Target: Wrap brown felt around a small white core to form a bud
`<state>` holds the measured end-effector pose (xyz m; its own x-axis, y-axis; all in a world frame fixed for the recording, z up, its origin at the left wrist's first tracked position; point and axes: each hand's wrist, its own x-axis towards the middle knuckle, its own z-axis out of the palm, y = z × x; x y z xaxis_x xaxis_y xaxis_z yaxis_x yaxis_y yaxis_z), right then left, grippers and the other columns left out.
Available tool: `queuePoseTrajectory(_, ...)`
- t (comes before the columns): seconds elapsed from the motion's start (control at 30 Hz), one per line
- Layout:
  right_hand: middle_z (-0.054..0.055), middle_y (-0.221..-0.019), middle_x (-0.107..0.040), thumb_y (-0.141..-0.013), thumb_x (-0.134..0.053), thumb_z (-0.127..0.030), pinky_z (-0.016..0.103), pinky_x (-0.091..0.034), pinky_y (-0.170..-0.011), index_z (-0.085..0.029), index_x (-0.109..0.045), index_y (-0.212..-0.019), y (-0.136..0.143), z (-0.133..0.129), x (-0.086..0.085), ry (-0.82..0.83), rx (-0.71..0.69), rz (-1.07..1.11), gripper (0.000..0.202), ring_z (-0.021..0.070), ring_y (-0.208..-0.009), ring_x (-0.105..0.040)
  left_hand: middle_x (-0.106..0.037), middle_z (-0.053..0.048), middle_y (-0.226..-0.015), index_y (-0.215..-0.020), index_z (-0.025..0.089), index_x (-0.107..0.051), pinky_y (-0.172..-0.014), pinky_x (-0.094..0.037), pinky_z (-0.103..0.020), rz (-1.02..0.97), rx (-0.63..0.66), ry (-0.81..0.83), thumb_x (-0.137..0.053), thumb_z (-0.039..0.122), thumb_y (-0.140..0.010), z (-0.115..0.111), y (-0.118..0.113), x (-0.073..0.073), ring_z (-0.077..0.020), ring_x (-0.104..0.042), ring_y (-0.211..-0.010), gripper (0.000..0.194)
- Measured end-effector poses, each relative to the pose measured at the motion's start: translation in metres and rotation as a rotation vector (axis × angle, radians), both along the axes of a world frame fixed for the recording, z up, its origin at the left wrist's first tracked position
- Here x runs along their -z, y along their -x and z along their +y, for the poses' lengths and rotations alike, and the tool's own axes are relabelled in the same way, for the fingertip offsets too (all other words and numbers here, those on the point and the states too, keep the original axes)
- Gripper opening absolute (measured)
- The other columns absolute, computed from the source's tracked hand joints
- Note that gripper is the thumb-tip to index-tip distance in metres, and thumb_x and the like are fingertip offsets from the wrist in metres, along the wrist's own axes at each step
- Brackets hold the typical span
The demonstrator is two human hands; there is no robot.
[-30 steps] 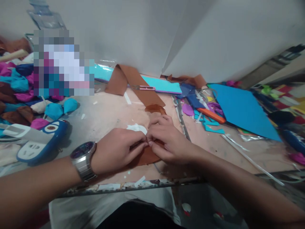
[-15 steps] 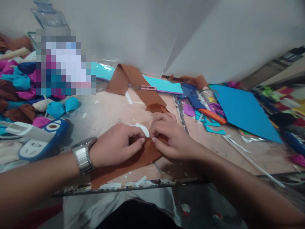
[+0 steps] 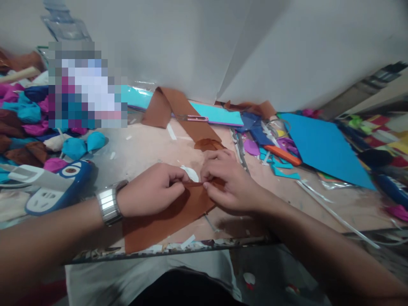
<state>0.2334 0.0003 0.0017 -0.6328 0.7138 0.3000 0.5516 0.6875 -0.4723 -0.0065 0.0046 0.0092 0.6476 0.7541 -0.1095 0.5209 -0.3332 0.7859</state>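
Note:
A brown strip of crepe-like paper [image 3: 159,225] lies slanted at the table's near edge, its upper edge folded over. My left hand [image 3: 153,187], with a silver watch at the wrist, pinches that edge between thumb and forefinger. Just to the right, my right hand [image 3: 228,182] pinches the same edge, thumb toward me; its lower fingers are curled out of sight. Between the two hands a short stretch of the fold shows. Behind the fingers lies a small white piece [image 3: 190,173]. Beyond my right hand, gathered brown paper [image 3: 208,144] joins a longer brown strip [image 3: 188,114].
Pink-handled thread snips [image 3: 196,118] rest on the far strip. To the right are an orange cutter [image 3: 283,154], a blue sheet [image 3: 331,148] and thin white sticks [image 3: 338,214]. Wrapped colourful bundles [image 3: 28,114] and a blue-and-white animal-faced object [image 3: 60,187] are at left.
My left hand has slid left along the folded edge, away from my right hand, baring more of the fold. My right hand stays nearly in place.

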Motion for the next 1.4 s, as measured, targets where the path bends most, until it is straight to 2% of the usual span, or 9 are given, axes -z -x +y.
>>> queuePoseTrajectory(0.07,0.001,-0.087,-0.069,-0.085,-0.06,-0.014,0.046,-0.032,-0.103,-0.022,-0.06,-0.086,0.0,0.0,0.0,0.003,-0.011,0.0,0.008,0.023,-0.104,-0.058,-0.06,0.003,-0.069,-0.077,0.017,-0.065,-0.066,-0.038,-0.025,-0.011,0.003,0.049,-0.047,0.014,-0.088,0.0,0.0,-0.001,-0.0126,-0.05,-0.067,0.021)
queuePoseTrajectory(0.17,0.002,-0.087,-0.068,-0.09,-0.06,-0.016,0.044,-0.034,-0.104,-0.022,-0.062,-0.089,0.002,-0.001,0.0,0.011,-0.065,0.0,0.006,0.0214,-0.101,-0.058,-0.064,0.003,-0.073,-0.082,0.017,-0.066,-0.066,-0.039,-0.025,-0.039,0.041,0.128,-0.052,0.025,-0.094,-0.001,-0.002,0.001,-0.0131,-0.053,-0.069,0.021)
queuePoseTrajectory(0.27,0.002,-0.087,-0.068,-0.094,-0.058,-0.019,0.043,-0.034,-0.102,-0.022,-0.063,-0.089,0.003,-0.002,0.001,0.017,-0.117,-0.01,0.007,0.0207,-0.096,-0.058,-0.07,0.001,-0.079,-0.087,0.018,-0.069,-0.067,-0.04,-0.026,-0.036,0.083,0.125,-0.053,0.032,-0.098,-0.004,-0.003,0.005,-0.0142,-0.058,-0.072,0.024)
queuePoseTrajectory(0.63,0.001,-0.088,-0.069,-0.096,-0.057,-0.021,0.043,-0.032,-0.103,-0.021,-0.062,-0.09,0.004,-0.001,0.004,0.02,-0.144,-0.017,0.008,0.0188,-0.092,-0.06,-0.069,0.0,-0.075,-0.084,0.018,-0.065,-0.066,-0.039,-0.026,0.053,0.062,0.018,-0.052,0.032,-0.098,-0.008,-0.003,0.004,-0.0146,-0.059,-0.07,0.024)
queuePoseTrajectory(1.13,0.001,-0.088,-0.07,-0.097,-0.057,-0.022,0.041,-0.034,-0.098,-0.021,-0.065,-0.091,0.006,-0.001,0.004,0.048,-0.163,-0.009,0.009,0.0184,-0.089,-0.06,-0.063,0.001,-0.068,-0.074,0.017,-0.06,-0.063,-0.036,-0.026,0.08,0.066,-0.003,-0.054,0.031,-0.094,-0.008,-0.004,0.003,-0.013,-0.054,-0.065,0.025)
queuePoseTrajectory(1.3,0.001,-0.088,-0.071,-0.097,-0.058,-0.022,0.043,-0.034,-0.1,-0.022,-0.066,-0.091,0.006,-0.002,0.005,0.027,-0.154,0.009,0.009,0.0197,-0.093,-0.06,-0.065,0.0,-0.071,-0.082,0.018,-0.065,-0.061,-0.037,-0.026,0.076,0.079,0.027,-0.056,0.04,-0.096,-0.009,-0.004,0.005,-0.0138,-0.055,-0.065,0.028)
queuePoseTrajectory(1.4,0.001,-0.087,-0.072,-0.095,-0.06,-0.021,0.044,-0.033,-0.101,-0.022,-0.066,-0.089,0.007,-0.003,0.005,0.007,-0.143,0.01,0.008,0.0204,-0.097,-0.059,-0.065,0.0,-0.071,-0.084,0.018,-0.066,-0.062,-0.037,-0.027,0.071,0.076,0.027,-0.053,0.04,-0.098,-0.01,-0.005,0.006,-0.0139,-0.055,-0.065,0.03)
